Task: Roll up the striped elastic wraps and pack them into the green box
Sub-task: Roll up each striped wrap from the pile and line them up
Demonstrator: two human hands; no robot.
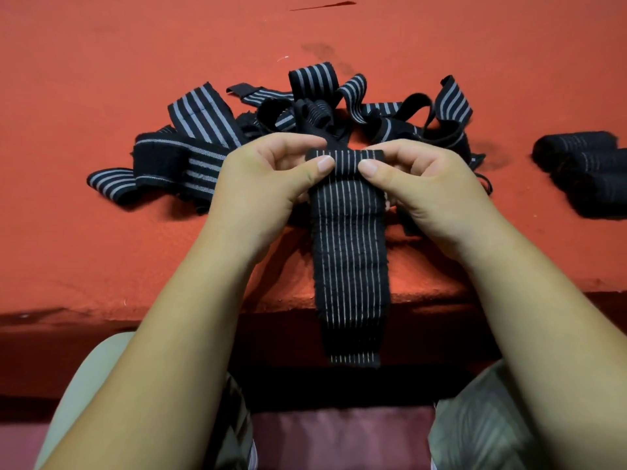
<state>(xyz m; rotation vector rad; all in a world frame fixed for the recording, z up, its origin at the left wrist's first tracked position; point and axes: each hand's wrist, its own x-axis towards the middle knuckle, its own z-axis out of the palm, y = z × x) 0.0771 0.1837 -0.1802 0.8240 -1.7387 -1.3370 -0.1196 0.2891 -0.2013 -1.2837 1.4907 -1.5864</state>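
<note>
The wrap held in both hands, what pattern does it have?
Black wrap with thin pale stripes running lengthwise, seen clearly in the head view.

Holding a black elastic wrap point(349, 252) with thin pale stripes, curling its top end into a small roll and letting the flat tail hang past the red surface point(101, 79) edge; leaving unrolled wraps point(203, 130) tangled just behind, finished rolls point(583, 171) (dark, side by side) lying far right.

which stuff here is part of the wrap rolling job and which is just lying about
Job:
- wrap being rolled, pinched by the left hand and right hand
- pile of loose wraps behind it
- rolled wraps at right
- green box: not in view

Just there:
- red surface
- dark streak near its far side
</note>
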